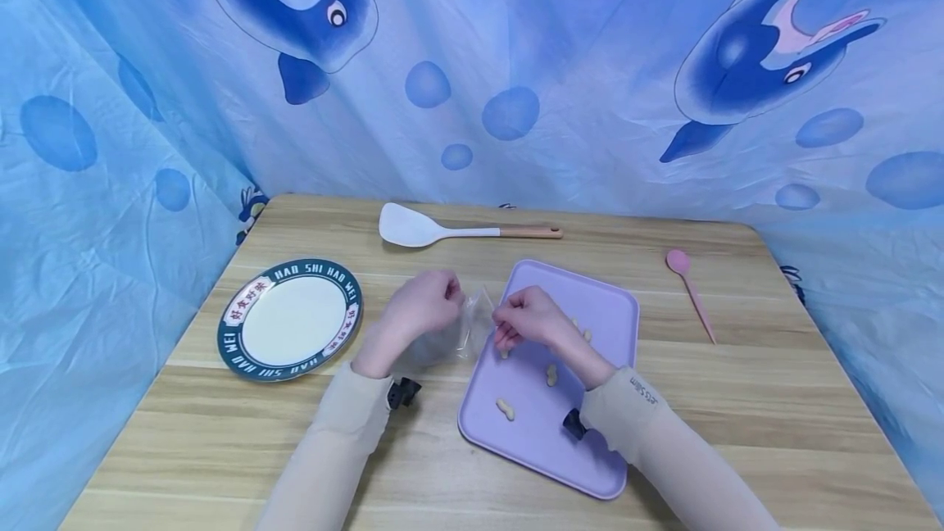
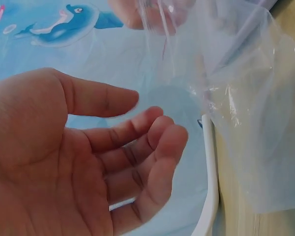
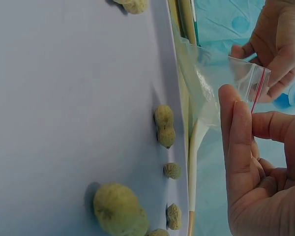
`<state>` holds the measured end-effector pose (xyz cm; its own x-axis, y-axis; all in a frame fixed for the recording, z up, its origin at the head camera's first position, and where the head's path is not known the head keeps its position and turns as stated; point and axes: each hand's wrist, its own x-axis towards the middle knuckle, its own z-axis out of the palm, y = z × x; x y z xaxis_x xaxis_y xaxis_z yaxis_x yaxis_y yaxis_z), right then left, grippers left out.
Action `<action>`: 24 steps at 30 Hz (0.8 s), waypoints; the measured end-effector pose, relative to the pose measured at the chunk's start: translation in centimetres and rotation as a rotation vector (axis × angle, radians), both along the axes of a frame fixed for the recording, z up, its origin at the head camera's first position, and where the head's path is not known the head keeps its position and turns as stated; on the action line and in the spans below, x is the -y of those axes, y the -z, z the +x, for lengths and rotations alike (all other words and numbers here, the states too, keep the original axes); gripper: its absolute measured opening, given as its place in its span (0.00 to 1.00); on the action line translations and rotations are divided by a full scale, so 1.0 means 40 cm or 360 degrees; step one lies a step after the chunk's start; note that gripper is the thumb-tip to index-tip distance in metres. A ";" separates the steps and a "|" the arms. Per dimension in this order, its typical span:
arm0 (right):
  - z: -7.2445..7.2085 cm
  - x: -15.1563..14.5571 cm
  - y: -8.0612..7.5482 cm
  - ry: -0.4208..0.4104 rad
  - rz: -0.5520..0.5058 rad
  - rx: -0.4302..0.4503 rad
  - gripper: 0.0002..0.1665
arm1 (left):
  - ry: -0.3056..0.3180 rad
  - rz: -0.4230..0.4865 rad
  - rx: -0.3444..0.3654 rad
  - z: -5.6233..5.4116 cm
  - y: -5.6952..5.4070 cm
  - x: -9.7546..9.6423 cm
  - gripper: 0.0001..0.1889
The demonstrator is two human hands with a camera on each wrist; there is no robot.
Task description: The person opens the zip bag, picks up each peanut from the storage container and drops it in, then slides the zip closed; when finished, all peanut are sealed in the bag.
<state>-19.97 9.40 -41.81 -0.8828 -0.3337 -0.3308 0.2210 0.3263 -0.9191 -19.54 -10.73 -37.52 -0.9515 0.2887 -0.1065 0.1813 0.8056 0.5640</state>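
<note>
A clear zip bag (image 1: 475,322) with a red line along its seal (image 3: 259,88) hangs between the two hands, over the left edge of a purple tray (image 1: 538,449). My right hand (image 1: 537,318) pinches the bag's mouth between thumb and fingers, as the right wrist view (image 3: 265,182) shows. Beside the bag, my left hand (image 1: 422,303) has its thumb apart from its loosely bent fingers (image 2: 169,142), and nothing lies between them in the left wrist view. Several unshelled peanuts (image 1: 505,409) lie spread on the tray; some are partly hidden by the right hand.
Left of the hands is a white plate (image 1: 295,322) with a dark green lettered rim. A white spatula (image 1: 413,228) with a wooden handle lies at the back. Right of the tray rests a pink spoon (image 1: 692,293). A blue dolphin curtain (image 1: 575,146) hangs behind the table.
</note>
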 end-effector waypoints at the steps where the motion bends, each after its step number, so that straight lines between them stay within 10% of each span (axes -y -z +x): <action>1: 0.000 0.001 -0.001 -0.0002 0.0002 -0.0002 0.11 | 0.0026 0.0020 -0.0016 -0.002 -0.001 0.003 0.04; 13: 0.002 0.002 -0.002 0.0002 0.0011 -0.0008 0.11 | 0.0509 0.0014 0.0016 -0.011 0.046 0.011 0.65; 24: 0.003 0.001 -0.011 -0.0003 -0.0058 -0.0013 0.13 | 0.0568 0.0037 0.0040 -0.024 0.093 -0.007 0.68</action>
